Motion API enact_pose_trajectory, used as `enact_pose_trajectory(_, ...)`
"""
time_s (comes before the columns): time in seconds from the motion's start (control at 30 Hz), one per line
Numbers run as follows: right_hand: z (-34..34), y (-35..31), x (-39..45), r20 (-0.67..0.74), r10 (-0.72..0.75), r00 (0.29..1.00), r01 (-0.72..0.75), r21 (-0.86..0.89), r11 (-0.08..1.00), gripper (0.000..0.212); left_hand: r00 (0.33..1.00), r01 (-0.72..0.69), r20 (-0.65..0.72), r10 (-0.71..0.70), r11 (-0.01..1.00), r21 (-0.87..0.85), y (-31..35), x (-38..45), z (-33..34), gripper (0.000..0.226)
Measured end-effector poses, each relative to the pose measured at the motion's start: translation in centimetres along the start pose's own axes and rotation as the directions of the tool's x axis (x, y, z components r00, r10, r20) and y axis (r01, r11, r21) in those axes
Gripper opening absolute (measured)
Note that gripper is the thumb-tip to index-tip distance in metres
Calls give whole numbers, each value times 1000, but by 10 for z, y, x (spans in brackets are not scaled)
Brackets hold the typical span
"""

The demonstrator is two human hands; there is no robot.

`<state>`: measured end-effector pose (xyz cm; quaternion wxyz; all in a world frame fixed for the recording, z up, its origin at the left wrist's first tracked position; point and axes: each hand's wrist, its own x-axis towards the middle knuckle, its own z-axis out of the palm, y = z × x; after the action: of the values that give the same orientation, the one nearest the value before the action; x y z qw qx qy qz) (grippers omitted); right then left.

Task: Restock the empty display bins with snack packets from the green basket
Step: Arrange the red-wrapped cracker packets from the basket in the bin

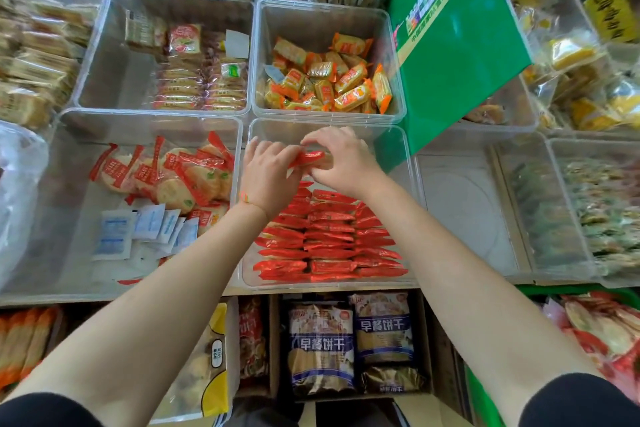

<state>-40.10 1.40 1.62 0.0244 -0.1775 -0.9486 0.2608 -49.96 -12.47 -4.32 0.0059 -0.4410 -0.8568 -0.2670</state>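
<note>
Both forearms reach forward from the bottom edge, and the left hand (266, 173) and right hand (341, 163) together pinch one red snack packet (306, 159) above the clear display bin (405, 163) in the middle of the front row. Below them, this bin already holds three neat rows of red packets (329, 236), filling about its near two thirds; the far part is bare. To the right, another front bin (464, 204) looks empty, so I judge much work remains. Only a corner of the green basket (485, 402), low on the right, is visible
</note>
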Motion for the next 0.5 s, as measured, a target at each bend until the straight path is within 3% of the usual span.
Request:
enact_pose_trajectory(0.1, -1, 7, 3, -81, 111, 990, -111, 15, 994, 18, 994, -33, 100, 40, 996, -78, 12, 20, 5, 27)
enact_pose_trajectory(0.2, 2, 31, 4, -136, 264, 955, -262, 32, 965, 11, 924, 190, 342, -172, 981, -22, 11, 31, 13, 47)
enact_pose_trajectory(0.27, 9, 44, 4, -78, 336, 939, -334, 35, 942, 14, 828, 253, 487, -277, 960, 118, 5, 35, 22, 48)
enact_pose_trajectory(0.37, 26, 51, 5, 89, 365, 927, -365, -27, 931, 42, 697, 263, 642, -321, 946, 188, -2, 31, 35, 46)
enact_pose_trajectory(0.43, 36, 52, 5, 163, 357, 920, -350, -69, 934, 44, 664, 264, 675, -322, 945, 191, -6, 23, 42, 46)
enact_pose_trajectory(0.5, 46, 52, 3, 241, 359, 902, -352, -76, 933, 42, 675, 285, 662, -326, 943, 173, -8, 17, 44, 45)
